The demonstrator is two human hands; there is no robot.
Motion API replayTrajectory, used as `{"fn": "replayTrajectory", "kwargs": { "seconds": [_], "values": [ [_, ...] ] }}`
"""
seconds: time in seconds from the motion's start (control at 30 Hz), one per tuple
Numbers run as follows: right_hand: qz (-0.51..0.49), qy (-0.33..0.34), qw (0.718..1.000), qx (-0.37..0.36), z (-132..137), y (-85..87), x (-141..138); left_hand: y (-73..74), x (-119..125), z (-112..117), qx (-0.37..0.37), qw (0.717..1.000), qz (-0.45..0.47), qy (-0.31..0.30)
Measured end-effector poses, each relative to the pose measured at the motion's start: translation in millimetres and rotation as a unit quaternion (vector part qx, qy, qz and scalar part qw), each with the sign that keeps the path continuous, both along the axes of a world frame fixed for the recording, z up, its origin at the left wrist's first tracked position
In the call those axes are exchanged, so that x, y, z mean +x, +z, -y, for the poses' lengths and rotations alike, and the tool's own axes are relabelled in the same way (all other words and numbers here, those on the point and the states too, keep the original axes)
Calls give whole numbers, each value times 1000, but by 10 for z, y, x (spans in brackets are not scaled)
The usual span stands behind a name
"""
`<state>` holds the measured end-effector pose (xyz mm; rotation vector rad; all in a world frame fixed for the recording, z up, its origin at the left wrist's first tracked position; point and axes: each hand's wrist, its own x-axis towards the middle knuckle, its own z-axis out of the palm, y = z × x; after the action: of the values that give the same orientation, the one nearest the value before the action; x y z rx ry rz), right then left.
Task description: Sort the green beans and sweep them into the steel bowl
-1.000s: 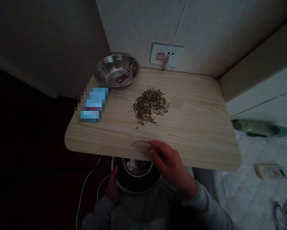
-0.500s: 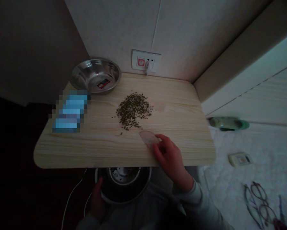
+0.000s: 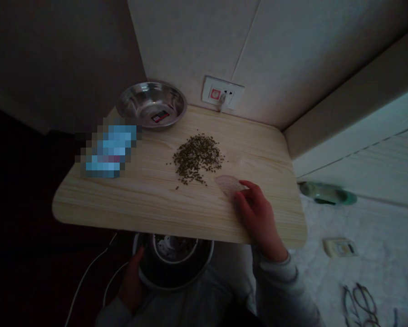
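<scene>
My right hand [image 3: 258, 215] rests on the light wooden table [image 3: 156, 200] and pinches a thin, pale translucent scraper [image 3: 228, 184], whose flat edge lies on the wood just right of a heap of small dark green beans [image 3: 197, 156]. My left hand [image 3: 132, 284] is below the table's near edge, gripping the rim of a dark round pot [image 3: 173, 259] held in my lap. The pot's inside shows a lighter metal disc.
A shiny steel bowl [image 3: 151, 104] stands at the table's back left, a blurred blue packet [image 3: 108, 150] in front of it. A wall socket [image 3: 222, 93] sits behind. A white cable [image 3: 88, 281] hangs below. On the bed at right lie spectacles [image 3: 356, 302] and a small box [image 3: 340, 247].
My right hand has moved with the scraper from the table's near edge up and to the right, beside the bean heap. My left hand stays on the pot.
</scene>
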<state>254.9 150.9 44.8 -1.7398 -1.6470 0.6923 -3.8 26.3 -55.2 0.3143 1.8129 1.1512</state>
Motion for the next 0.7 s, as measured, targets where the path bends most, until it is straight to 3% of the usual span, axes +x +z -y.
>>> {"fn": "replayTrajectory", "kwargs": {
  "seconds": [0.23, 0.5, 0.7],
  "values": [
    [13, 26, 1000, 7, 8, 10, -59, 97, 46, -64, -35, 999, -28, -3],
    [54, 29, 998, 10, -99, -4, -113, 1, 23, -3, -46, 999, -5, 4],
    [72, 19, 997, -6, -174, 38, 51, -9, -38, 22, -51, 999, 6, -10]
  ]
}}
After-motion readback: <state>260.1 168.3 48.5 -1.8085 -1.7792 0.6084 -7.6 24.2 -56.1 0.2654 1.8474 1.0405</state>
